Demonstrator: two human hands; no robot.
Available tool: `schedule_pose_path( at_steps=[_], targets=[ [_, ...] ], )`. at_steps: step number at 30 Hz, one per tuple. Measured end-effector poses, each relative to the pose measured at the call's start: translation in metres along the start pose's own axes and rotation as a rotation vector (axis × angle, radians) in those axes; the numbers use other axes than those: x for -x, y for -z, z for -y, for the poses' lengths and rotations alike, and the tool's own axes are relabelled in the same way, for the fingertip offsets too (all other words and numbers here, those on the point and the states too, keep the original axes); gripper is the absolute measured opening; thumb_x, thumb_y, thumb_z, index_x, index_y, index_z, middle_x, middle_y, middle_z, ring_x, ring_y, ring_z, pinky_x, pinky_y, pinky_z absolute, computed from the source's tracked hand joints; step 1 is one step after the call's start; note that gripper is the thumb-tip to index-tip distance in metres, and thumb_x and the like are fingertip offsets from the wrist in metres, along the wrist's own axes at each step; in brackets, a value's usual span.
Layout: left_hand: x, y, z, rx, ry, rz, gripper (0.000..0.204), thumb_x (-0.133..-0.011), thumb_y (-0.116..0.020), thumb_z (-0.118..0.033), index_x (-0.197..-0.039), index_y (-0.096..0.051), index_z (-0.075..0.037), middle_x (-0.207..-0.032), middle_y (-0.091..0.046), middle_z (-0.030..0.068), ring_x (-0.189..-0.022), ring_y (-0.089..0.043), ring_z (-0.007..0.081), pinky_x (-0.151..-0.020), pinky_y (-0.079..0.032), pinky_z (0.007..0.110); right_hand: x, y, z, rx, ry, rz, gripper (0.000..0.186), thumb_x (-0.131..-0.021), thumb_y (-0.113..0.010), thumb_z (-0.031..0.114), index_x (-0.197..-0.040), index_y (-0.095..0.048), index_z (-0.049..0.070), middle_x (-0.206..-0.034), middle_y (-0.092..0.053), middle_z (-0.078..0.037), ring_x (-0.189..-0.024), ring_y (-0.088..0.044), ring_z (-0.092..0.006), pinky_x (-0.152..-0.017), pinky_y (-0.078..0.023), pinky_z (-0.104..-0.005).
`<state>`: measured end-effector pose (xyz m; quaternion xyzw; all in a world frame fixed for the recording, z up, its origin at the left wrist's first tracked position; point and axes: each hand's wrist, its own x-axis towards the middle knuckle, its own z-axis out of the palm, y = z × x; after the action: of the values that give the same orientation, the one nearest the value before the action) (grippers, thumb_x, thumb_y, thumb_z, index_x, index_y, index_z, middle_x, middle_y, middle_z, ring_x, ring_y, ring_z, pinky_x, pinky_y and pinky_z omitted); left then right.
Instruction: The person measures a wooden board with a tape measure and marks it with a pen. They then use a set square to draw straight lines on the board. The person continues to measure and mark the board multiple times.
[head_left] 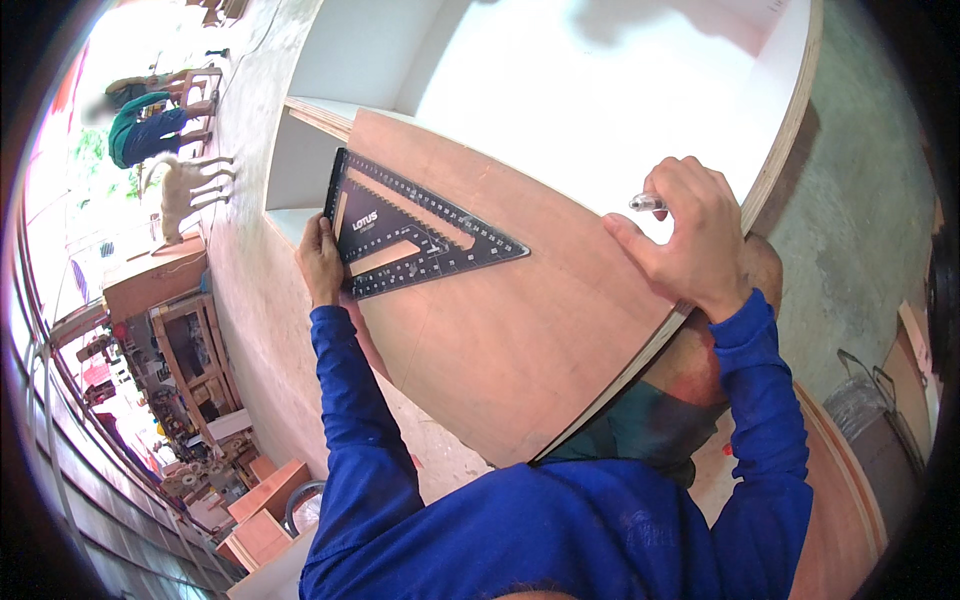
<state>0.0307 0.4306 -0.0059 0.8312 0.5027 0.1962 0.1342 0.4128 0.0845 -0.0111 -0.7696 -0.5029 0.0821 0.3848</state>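
A: Holding anything in your left hand (320, 262)?

B: Yes. Your fingers are closed on the edge of the black metal triangle ruler (405, 230). It lies flat on the brown plywood board (500, 330), near the board's far left corner.

A: And your right hand (695, 235)?

B: Your fingers are curled shut around a thin silver pen (646, 203). Its tip sticks out to the left. That hand rests at the board's right edge, well apart from the ruler.

A: What is under the board?

B: A white cabinet with plywood edges (620, 90). The board leans on your knee (745, 270) too. Far off on the left, a white dog (185, 185) stands on the concrete floor (255, 110).
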Motion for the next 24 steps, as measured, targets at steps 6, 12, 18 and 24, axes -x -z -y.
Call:
schedule_pose_path(
  at_steps=[6,12,18,24],
  targets=[
    [0.011,-0.006,-0.015,-0.084,0.070,0.038,0.042,-0.114,-0.055,-0.036,-0.139,-0.065,-0.005,-0.121,-0.073,0.0246,-0.114,-0.071,0.0409,-0.099,-0.053,0.047,0.001,0.001,0.001,-0.019,-0.007,0.006,0.037,-0.082,-0.087,0.033,-0.081,-0.059,0.009,-0.075,-0.057,-0.005,-0.076,-0.059,-0.0275,-0.077,-0.046,-0.0425],
    [0.028,0.017,0.006,-0.166,-0.074,0.120,0.079,-0.103,-0.068,-0.048,-0.163,-0.041,-0.004,-0.145,-0.058,0.0259,-0.133,-0.058,0.0428,-0.113,-0.046,0.049,-0.008,0.002,0.017,-0.047,-0.015,0.071,0.039,-0.081,-0.089,0.029,-0.091,-0.059,0.006,-0.089,-0.061,-0.010,-0.079,-0.060,-0.0317,-0.080,-0.048,-0.0457],
    [0.065,0.055,0.037,-0.013,0.024,0.261,0.131,-0.065,-0.097,-0.054,-0.169,-0.033,-0.006,-0.145,-0.058,0.0223,-0.136,-0.056,0.0409,-0.116,-0.046,0.049,-0.025,-0.023,0.052,-0.055,0.152,0.187,0.064,-0.074,-0.096,0.035,-0.111,-0.058,0.000,-0.107,-0.061,-0.017,-0.089,-0.069,-0.0353,-0.081,-0.055,-0.0462],
    [0.071,0.057,0.036,0.103,0.035,0.252,0.126,-0.058,-0.100,-0.052,-0.161,-0.045,-0.004,-0.145,-0.059,0.0204,-0.136,-0.057,0.0384,-0.117,-0.046,0.048,-0.027,-0.043,0.062,-0.126,0.116,0.218,0.073,-0.071,-0.098,0.037,-0.117,-0.056,-0.002,-0.112,-0.061,-0.017,-0.094,-0.071,-0.0347,-0.077,-0.059,-0.0453]
  ],
)
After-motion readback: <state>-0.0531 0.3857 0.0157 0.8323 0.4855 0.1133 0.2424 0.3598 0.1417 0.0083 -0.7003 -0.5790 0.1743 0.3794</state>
